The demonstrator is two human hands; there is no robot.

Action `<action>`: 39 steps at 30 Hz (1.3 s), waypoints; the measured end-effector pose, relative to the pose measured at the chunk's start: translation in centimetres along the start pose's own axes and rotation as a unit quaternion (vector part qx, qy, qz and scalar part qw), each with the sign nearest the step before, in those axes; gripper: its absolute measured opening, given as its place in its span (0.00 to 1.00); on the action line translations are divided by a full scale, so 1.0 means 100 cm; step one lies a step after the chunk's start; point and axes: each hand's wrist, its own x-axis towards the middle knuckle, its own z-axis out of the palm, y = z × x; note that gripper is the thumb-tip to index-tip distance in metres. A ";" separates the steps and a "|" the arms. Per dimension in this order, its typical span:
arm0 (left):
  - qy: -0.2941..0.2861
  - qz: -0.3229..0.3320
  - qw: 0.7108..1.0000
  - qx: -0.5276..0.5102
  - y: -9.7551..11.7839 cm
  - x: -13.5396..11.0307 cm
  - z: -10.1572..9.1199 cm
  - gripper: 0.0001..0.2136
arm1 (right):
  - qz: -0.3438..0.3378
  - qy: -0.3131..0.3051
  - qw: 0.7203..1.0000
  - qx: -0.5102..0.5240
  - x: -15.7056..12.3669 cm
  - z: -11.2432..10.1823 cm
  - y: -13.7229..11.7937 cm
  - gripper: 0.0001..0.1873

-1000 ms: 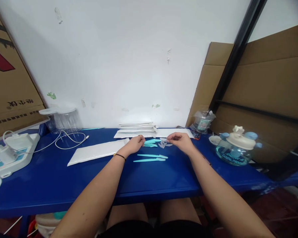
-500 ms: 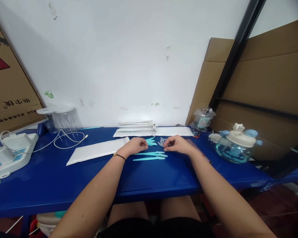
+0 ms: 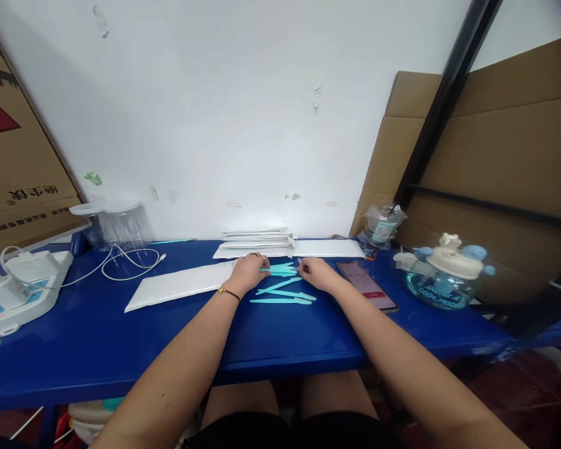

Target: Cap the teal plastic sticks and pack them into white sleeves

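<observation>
Several slim teal eyebrow razors (image 3: pixel 283 269) lie in a loose pile between my two hands. My left hand (image 3: pixel 251 272) is closed at the pile's left end, its fingertips on a razor handle. At the right end, my right hand (image 3: pixel 312 274) has its fingers pinched together; what they hold, if anything, is hidden. A small pale piece shows just behind those fingers. Nearer to me, a few more razors (image 3: pixel 280 301) lie apart on the blue table. A white padded mailer (image 3: pixel 180 285) lies left of my left hand, partly behind it.
White mailers (image 3: pixel 257 244) are stacked by the wall, another flat beside them. Right of my hand lies a phone (image 3: pixel 369 287), then a water bottle (image 3: pixel 444 274). A power strip (image 3: pixel 32 287), a white cable (image 3: pixel 131 274) and clear jars (image 3: pixel 121 227) occupy the left side.
My right hand has moved left, uncovering the phone and covering the pale pieces. My left hand has shifted slightly left. One razor now lies slanted below the pile.
</observation>
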 end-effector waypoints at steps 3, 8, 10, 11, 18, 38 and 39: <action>0.005 0.001 1.000 -0.005 0.001 0.000 -0.003 0.08 | 0.004 -0.007 1.000 -0.001 -0.002 -0.002 -0.004 0.10; 0.023 -0.014 0.999 -0.047 0.000 -0.004 -0.014 0.06 | 0.004 0.029 0.999 -0.026 0.002 -0.011 0.001 0.13; 0.036 -0.030 0.996 -0.080 -0.003 -0.005 -0.017 0.06 | 0.010 0.048 0.997 -0.055 0.008 -0.015 0.004 0.12; 0.042 -0.037 0.994 -0.096 -0.005 -0.005 -0.017 0.07 | 0.008 0.044 0.997 -0.069 0.012 -0.015 0.004 0.12; 0.058 -0.038 0.984 -0.163 -0.012 -0.002 -0.013 0.08 | -0.028 -0.019 0.986 -0.166 0.034 0.004 -0.015 0.09; 0.022 -0.045 0.956 -0.288 -0.004 -0.002 -0.016 0.12 | 0.130 0.163 0.787 0.581 -0.003 -0.037 0.009 0.15; 0.021 -0.043 0.955 -0.292 -0.004 -0.002 -0.016 0.13 | 0.127 0.157 0.786 0.584 -0.003 -0.038 0.008 0.16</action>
